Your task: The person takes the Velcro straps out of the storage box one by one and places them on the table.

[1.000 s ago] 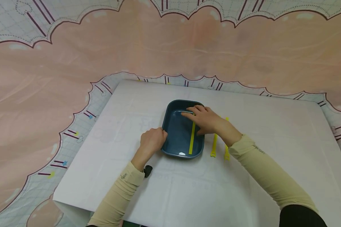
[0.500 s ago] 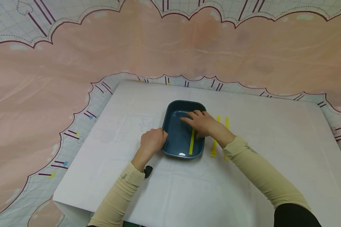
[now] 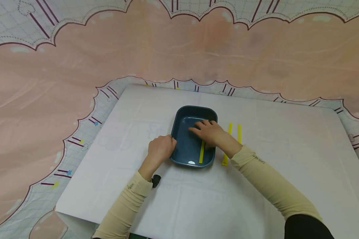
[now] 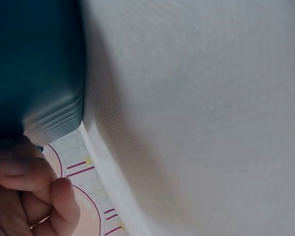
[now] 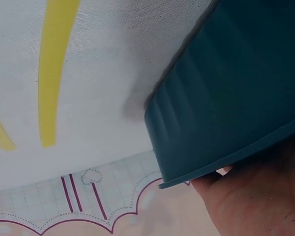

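Observation:
A dark blue rectangular tray [image 3: 185,142] with rounded corners stands on the white table. My left hand [image 3: 161,147] grips its left rim; in the left wrist view, curled fingers [image 4: 27,172] sit at the ribbed tray wall [image 4: 54,115]. Inside, along the right side, lies a flat yellow strap [image 3: 201,154], its upper part hidden by my right hand [image 3: 210,132]. That hand reaches over the right rim with fingers spread, seemingly holding nothing; whether it touches the strap cannot be told. To the tray's right lie two more yellow straps [image 3: 230,127] [image 3: 239,132], partly covered by the right forearm.
The white tabletop [image 3: 179,205] extends around the tray, with its far edge against a patterned peach and white cloth [image 3: 179,49]. A small black object [image 3: 156,181] shows beside the left wrist. Both sleeves are pale yellow.
My right hand has slid slightly toward me within the tray, covering more of the strap's middle and baring the tray's far right rim. The left hand keeps its place.

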`<state>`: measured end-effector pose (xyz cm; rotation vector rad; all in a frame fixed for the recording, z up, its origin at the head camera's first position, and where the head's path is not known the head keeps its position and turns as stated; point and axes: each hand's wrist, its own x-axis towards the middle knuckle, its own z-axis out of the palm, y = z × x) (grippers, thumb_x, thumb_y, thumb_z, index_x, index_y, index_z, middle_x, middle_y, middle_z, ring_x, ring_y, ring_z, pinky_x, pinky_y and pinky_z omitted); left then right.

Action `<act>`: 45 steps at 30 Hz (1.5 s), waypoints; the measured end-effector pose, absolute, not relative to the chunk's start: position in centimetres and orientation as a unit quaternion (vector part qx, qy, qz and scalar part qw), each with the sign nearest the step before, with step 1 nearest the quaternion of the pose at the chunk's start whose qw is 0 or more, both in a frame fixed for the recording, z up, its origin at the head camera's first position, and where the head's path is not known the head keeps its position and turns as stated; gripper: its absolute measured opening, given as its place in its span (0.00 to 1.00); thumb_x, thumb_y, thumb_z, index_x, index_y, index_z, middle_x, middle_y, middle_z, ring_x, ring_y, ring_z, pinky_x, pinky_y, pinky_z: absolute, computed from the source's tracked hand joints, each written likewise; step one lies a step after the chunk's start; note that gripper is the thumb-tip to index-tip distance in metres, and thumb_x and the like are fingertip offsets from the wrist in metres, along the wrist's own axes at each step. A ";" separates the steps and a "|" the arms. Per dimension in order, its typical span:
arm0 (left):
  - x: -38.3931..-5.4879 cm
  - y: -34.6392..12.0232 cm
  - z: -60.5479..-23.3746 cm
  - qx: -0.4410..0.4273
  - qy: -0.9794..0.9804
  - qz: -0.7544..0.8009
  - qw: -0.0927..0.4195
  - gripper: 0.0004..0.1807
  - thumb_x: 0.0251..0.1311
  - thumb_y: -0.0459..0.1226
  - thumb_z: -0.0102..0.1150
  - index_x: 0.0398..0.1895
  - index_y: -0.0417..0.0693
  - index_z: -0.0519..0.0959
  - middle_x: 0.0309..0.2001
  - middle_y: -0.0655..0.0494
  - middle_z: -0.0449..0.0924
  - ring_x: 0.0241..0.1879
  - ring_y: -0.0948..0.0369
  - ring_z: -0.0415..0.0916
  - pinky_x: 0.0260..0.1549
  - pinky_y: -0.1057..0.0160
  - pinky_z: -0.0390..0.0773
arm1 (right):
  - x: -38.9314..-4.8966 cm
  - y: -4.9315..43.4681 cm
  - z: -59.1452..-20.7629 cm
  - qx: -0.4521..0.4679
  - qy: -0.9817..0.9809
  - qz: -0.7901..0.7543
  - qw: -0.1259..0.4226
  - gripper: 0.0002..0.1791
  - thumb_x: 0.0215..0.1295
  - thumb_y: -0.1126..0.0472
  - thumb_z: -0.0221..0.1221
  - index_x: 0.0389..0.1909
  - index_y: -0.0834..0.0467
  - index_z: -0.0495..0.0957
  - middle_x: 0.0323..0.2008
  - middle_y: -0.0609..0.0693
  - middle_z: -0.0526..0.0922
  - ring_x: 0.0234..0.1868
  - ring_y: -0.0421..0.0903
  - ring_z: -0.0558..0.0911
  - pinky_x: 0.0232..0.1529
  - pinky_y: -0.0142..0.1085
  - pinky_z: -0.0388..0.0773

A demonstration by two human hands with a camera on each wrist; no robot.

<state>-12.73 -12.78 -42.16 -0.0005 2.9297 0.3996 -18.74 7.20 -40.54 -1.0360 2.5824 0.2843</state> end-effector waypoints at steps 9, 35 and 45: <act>-12.8 -12.8 -42.2 0.001 0.988 0.130 0.089 0.19 0.68 0.42 0.43 0.24 0.42 0.76 0.20 0.50 0.73 0.19 0.54 0.72 0.19 0.55 0.71 | -18.6 7.0 -40.6 -0.361 0.912 0.104 0.166 0.53 0.51 0.50 0.74 0.75 0.46 0.54 0.70 0.56 0.61 0.70 0.58 0.60 0.64 0.55 0.61; -12.7 -12.9 -42.0 0.005 0.987 0.129 0.097 0.19 0.70 0.42 0.43 0.25 0.42 0.76 0.19 0.50 0.73 0.19 0.55 0.72 0.18 0.57 0.70 | -19.2 5.8 -41.3 -0.352 0.920 0.055 0.166 0.35 0.62 0.51 0.64 0.68 0.55 0.64 0.63 0.58 0.68 0.63 0.57 0.70 0.59 0.53 0.69; -12.7 -12.9 -42.3 0.007 0.987 0.128 0.098 0.19 0.70 0.42 0.43 0.24 0.42 0.76 0.19 0.51 0.72 0.18 0.55 0.72 0.17 0.58 0.69 | -19.3 5.4 -41.2 -0.350 0.920 0.033 0.175 0.30 0.64 0.53 0.63 0.64 0.59 0.68 0.59 0.59 0.70 0.57 0.55 0.74 0.56 0.49 0.73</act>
